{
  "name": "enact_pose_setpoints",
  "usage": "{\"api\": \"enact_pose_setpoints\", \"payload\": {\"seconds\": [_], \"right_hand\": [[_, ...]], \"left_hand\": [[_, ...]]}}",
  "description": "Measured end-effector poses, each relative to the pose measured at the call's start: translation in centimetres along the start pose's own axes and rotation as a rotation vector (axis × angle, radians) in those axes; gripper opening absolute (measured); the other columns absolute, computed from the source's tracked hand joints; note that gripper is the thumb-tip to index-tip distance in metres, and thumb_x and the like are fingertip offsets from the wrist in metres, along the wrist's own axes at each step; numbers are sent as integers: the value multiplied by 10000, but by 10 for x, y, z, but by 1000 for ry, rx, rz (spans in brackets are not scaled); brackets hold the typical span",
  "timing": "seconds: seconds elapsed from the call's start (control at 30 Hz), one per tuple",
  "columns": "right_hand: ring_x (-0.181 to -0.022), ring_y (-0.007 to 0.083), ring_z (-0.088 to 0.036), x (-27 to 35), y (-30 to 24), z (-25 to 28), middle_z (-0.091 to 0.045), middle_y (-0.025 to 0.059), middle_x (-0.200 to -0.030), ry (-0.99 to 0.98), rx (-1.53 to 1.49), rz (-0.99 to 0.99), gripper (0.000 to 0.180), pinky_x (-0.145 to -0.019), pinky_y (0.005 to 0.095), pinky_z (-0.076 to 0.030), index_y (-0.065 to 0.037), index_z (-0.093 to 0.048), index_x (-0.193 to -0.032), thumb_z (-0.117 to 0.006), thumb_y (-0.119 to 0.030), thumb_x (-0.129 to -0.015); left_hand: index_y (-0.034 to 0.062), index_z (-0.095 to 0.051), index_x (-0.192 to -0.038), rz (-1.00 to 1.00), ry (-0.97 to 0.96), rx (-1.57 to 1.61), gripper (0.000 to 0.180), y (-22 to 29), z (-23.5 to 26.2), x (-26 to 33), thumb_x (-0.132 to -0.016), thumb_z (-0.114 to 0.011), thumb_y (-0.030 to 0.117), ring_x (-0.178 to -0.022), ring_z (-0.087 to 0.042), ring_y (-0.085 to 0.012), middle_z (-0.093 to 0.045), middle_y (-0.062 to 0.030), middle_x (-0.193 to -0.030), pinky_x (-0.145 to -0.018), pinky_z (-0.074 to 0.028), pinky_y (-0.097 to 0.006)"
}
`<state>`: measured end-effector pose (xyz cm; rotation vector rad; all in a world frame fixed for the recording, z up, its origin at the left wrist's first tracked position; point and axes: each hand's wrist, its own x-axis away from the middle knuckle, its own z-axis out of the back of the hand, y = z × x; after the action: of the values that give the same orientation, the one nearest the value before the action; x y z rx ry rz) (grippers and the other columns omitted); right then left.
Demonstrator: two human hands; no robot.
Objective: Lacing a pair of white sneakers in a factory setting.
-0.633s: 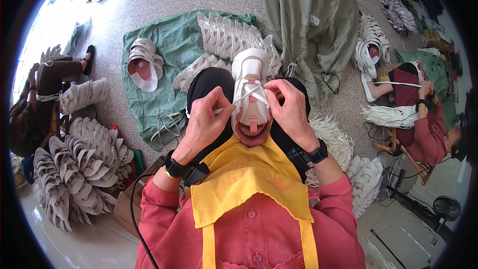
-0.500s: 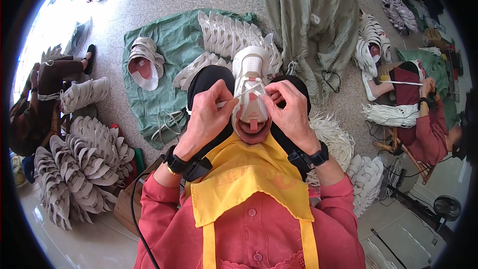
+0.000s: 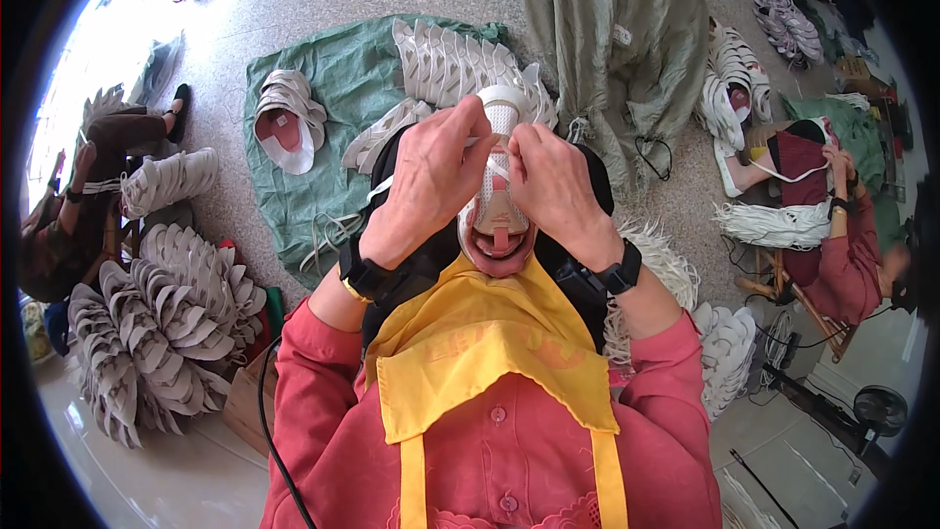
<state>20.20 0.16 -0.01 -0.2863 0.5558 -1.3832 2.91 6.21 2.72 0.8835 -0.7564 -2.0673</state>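
A white sneaker [image 3: 494, 211] with pink lining rests between my knees, its toe pointing away and its opening toward me. My left hand [image 3: 431, 176] is over the left side of the lacing, thumb and fingers pinched on the white shoelace [image 3: 380, 189]. A loose end of that lace hangs out beside the left wrist. Across the shoe, my right hand [image 3: 558, 184] is closed at the lacing, fingertips pressed together. What sits in that pinch is too small to make out. Both hands hide much of the upper eyelet rows.
A green sheet [image 3: 343, 59] on the floor bears nested white shoe uppers [image 3: 455, 64]. Stacked grey-white uppers [image 3: 157, 333] stand at left, bundled white laces [image 3: 661, 269] at right. A co-worker [image 3: 832, 255] sits at right, another [image 3: 83, 186] at left.
Both hands have moved farther up the shoe toward its toe and closer together. The left hand now covers more of the lacing. The lace span between the hands is no longer visible.
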Motion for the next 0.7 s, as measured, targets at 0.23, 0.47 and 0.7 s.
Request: {"api": "enact_pose_setpoints", "payload": {"seconds": [0.23,0.47,0.7], "right_hand": [[-826,371,-667,2,9,-4,-626,164,-904,16,-152,-67,150,-699,451,-540,-18,-564,-960,-688,-56,-884],[-833,335,-652,33,-5,15,-599,154,-950,-11,-290,-59,240,-735,419,-537,2,-596,-1069,-717,-13,-862],[-857,342,-647,41,-8,20,-585,162,-983,-25,-261,-48,237,-769,426,-546,10,-590,-1081,-683,23,-864]], "left_hand": [[-3,-546,-870,13,-21,-6,195,-11,9,17,-880,-736,37,-637,-650,-282,-631,-121,-746,-576,-524,-353],[10,-514,-880,25,-215,-54,193,-21,22,47,-862,-706,15,-689,-634,-343,-598,-142,-749,-600,-497,-406],[16,-508,-892,29,-206,-56,167,-18,19,48,-869,-673,14,-704,-619,-369,-584,-146,-748,-604,-476,-432]]}}
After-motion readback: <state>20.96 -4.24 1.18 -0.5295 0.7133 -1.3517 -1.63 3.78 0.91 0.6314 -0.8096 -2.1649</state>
